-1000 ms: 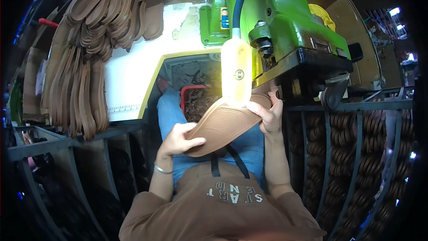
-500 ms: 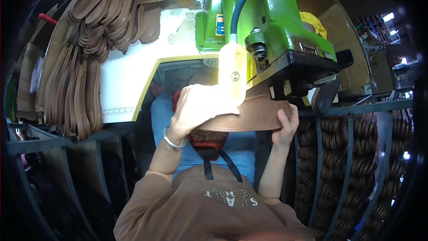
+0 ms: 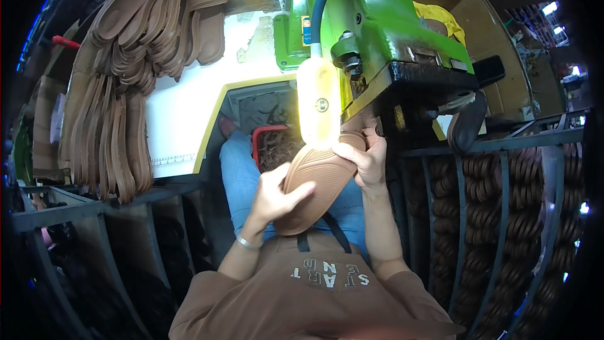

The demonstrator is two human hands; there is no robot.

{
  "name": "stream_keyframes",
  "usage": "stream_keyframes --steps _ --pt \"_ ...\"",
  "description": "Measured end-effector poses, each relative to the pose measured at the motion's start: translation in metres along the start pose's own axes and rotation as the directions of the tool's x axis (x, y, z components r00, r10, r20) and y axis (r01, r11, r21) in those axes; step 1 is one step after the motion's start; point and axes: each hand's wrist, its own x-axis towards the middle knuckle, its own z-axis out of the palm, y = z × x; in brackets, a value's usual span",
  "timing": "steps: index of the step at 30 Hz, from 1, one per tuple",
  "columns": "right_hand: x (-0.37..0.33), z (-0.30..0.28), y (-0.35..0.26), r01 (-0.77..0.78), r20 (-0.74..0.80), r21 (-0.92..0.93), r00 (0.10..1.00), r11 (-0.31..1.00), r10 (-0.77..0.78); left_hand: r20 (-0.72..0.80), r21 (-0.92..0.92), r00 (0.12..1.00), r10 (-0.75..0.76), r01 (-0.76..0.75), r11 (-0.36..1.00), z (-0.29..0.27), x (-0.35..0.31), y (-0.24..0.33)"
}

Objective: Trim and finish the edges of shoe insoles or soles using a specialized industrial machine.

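Observation:
A brown shoe sole (image 3: 318,190) with a textured face is tilted in front of me, under the machine head. My left hand (image 3: 275,194) is closed on its left edge, with the thumb lying over the face. At the far end my right hand (image 3: 367,160) grips the sole, thumb on top, close to the dark part of the green machine (image 3: 399,34). A glowing lamp (image 3: 319,104) hangs just beyond the sole and covers a little of its far edge. Where the sole's tip meets the machine is in shadow.
Stacks of brown soles (image 3: 110,138) fill the left of the white worktop (image 3: 173,132). Below, a red bin (image 3: 256,145) contains brown scraps. Metal racks (image 3: 462,233) with many soles stand on the right, and another rack (image 3: 100,239) on the left. A dark sole (image 3: 467,127) hangs beside the machine.
The sole has turned from lying crosswise to a steep slant, its near end now by my body. My left hand has come down and nearer; my right hand has moved left and farther up.

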Motion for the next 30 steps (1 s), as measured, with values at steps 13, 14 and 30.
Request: stream_keyframes --steps 13,14,30 --pt "-0.181 -0.086 0.075 -0.46 -0.003 -0.237 0.881 0.856 0.473 -0.103 -0.113 0.988 0.116 -0.127 0.985 0.049 0.033 -0.014" --pt "-0.189 -0.097 0.063 -0.475 -0.081 -0.158 0.88 0.866 0.468 -0.103 -0.245 0.992 0.074 -0.098 0.965 0.052 0.031 -0.011" --pt "-0.12 -0.186 0.002 -0.254 -0.186 -0.196 0.958 0.947 0.219 0.05 -0.374 0.995 0.083 -0.058 0.926 0.07 0.045 -0.002"
